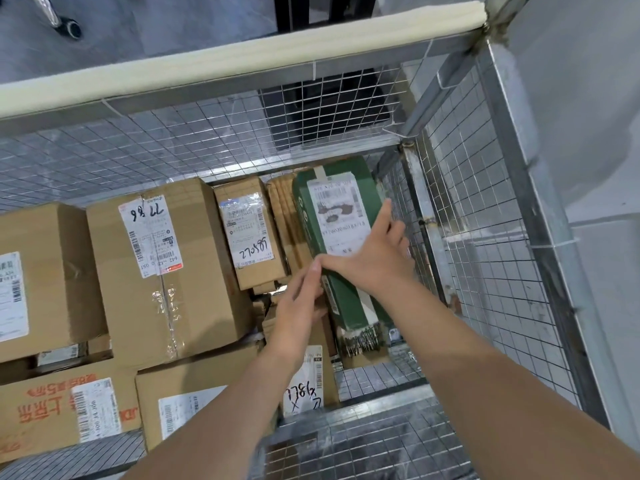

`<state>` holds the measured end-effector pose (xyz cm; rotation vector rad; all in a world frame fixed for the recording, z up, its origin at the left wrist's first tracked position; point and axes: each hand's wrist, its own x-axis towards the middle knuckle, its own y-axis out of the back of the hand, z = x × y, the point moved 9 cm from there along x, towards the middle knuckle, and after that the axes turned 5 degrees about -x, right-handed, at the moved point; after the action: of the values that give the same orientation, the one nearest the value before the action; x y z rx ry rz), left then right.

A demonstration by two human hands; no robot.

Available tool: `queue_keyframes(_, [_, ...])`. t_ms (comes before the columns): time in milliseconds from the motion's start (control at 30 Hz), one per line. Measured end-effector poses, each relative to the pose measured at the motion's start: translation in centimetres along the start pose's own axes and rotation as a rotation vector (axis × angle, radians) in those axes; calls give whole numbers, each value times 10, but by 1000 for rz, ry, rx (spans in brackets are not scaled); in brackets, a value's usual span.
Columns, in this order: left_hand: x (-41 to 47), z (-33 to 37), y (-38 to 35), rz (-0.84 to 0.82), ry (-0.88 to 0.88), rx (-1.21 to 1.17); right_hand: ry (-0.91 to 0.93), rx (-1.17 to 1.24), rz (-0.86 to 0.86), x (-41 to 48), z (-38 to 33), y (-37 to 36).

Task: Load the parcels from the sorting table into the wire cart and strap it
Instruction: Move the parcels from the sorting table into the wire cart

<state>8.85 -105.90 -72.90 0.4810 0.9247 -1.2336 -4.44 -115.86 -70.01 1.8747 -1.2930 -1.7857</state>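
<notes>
Green parcel (337,216) is gripped by right hand (374,261), left hand (298,306) touching its edge.

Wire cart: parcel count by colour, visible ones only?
Green box: 1
Brown box with red print: 1
Plain brown cardboard boxes: 6
Total: 8 plainly visible; scraps of others beneath are too hidden to count.
</notes>
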Motion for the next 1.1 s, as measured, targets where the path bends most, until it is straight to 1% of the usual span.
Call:
queue_keyframes(167, [19, 29, 19, 74, -79, -35, 30, 88, 19, 13, -22, -8])
queue_keyframes(267, [27, 43, 26, 78, -122, 26, 89, 237, 46, 21, -20, -9])
queue_keyframes(400, [29, 54, 26, 85, -113, 27, 120, 352, 32, 21, -13, -8])
queue_keyframes(467, [28, 55, 26, 92, -114, 74, 117, 370, 14, 20, -10, -7])
queue_keyframes(633, [24, 63, 34, 111, -129, 111, 104, 351, -21, 13, -5, -5])
queue_keyframes(800, [5, 84, 44, 135, -160, 238, 70, 328, 85, -16, -2, 6])
queue_keyframes(933, [-25, 103, 52, 74, -207, 394, 124, 284, 154, -65, -19, 16])
queue_keyframes(1000, [-46, 117, 57, 31, -263, 469, 171, 263, 181, -100, -37, 23])
queue_keyframes(1100, [-93, 147, 67, -67, -362, 582, 224, 192, 268, -157, -62, 36])
